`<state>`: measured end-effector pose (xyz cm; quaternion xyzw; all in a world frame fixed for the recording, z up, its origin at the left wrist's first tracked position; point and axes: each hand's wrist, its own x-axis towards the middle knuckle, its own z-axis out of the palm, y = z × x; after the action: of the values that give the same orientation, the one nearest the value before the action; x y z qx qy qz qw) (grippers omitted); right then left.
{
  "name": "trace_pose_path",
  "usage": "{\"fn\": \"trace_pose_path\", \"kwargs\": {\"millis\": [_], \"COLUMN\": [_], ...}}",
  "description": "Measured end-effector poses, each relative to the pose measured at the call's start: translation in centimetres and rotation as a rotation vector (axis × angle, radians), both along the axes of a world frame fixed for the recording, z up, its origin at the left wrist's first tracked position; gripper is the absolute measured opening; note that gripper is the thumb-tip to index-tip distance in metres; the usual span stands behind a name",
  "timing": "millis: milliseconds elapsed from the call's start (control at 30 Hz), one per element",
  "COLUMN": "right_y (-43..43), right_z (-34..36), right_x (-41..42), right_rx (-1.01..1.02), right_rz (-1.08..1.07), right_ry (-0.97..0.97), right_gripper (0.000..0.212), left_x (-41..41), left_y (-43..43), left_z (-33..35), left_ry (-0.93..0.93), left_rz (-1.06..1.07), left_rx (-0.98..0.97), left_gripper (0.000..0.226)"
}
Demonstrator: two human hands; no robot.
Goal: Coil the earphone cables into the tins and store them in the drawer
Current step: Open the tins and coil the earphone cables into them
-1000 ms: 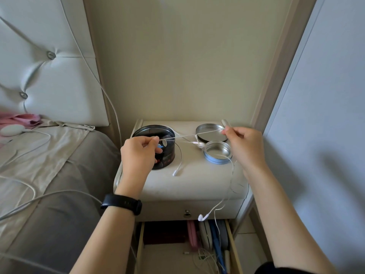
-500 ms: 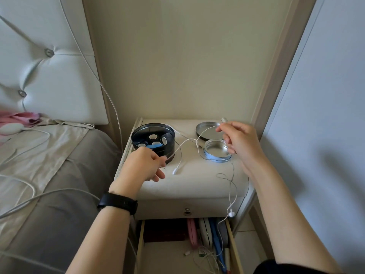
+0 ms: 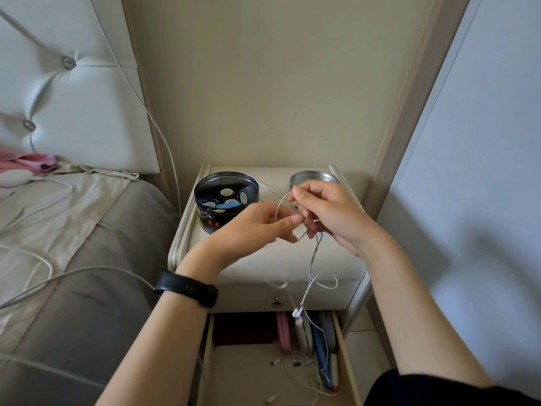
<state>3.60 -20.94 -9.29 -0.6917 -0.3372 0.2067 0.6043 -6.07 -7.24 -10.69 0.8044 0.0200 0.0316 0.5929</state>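
Reading no legible text anywhere. Showing only red, character-like marks low on the outer wall of the black tin (image 3: 211, 222), standing on the worktop, too small and blurred for making out. Showing no readable brand, number or sign elsewhere.

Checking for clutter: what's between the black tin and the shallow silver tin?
Head view: a thin white cable crosses the nightstand top between black tin and shallow silver tin.
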Motion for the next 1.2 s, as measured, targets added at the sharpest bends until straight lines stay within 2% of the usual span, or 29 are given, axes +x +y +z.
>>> {"fn": "trace_pose_path", "kwargs": {"millis": [67,200,300,367,467,500,567,667,767,867,967,1033,1100,1200], "right_y": [-0.1,-1.3,-1.9,-1.8,-1.9,-2.1,-2.3,-3.0,-3.6,-4.2,-5.0,-5.2,-5.1,-4.7], "right_z": [0.0,0.0,-0.3,-0.2,0.2,0.2,0.2,0.1,0.0,-0.6,-1.2,-1.7,-2.1,-2.8], "right_x": [0.0,1.2,2.0,2.2,2.3,2.5,2.8,3.5,4.1,4.5,4.4,4.5,4.5,4.7], "right_rx": [-0.024,-0.182,-0.195,-0.059,0.447,0.595,0.733,0.718,0.465,0.118,-0.226,-0.301,-0.327,-0.433], "right_rz": [0.011,-0.06,-0.1,-0.081,0.015,0.022,0.002,-0.03,-0.14,-0.357,-0.489,-0.395,-0.297,-0.297], "right_ry": [0.021,0.053,0.197,0.375,0.802,0.849,0.85,0.81,0.64,0.275,-0.181,-0.2,-0.122,-0.181], "right_gripper": [0.024,0.035,0.047,0.053,0.043,0.035,0.02,0.016,0.023,0.024,0.028,0.03,0.029,0.029], "left_x": [0.4,0.9,0.8,0.6,0.5,0.5,0.4,-0.1,-0.2,-0.5,-1.4,-1.7,-1.7,-2.0], "left_y": [0.1,1.5,2.6,3.0,3.4,3.6,4.2,5.3,6.0,6.3,7.5,7.6,6.8,4.9], "left_z": [-0.5,-1.0,-1.2,-1.3,-1.5,-1.6,-1.8,-2.0,-1.8,-1.0,-0.6,-0.2,0.3,0.9], "left_ry": [-0.008,0.022,0.017,0.025,0.042,0.047,0.077,0.134,0.165,0.181,0.164,0.175,0.242,0.424], "left_rz": [0.084,0.313,0.453,0.489,0.593,0.637,0.715,0.81,0.822,0.859,0.977,0.983,0.839,0.401], "left_rx": [0.027,0.278,0.35,0.4,0.448,0.445,0.44,0.404,0.31,0.199,0.293,0.281,0.12,-0.111], "left_gripper": [0.024,0.033,0.037,0.041,0.05,0.051,0.052,0.051,0.047,0.038,0.034,0.035,0.036,0.039]}}
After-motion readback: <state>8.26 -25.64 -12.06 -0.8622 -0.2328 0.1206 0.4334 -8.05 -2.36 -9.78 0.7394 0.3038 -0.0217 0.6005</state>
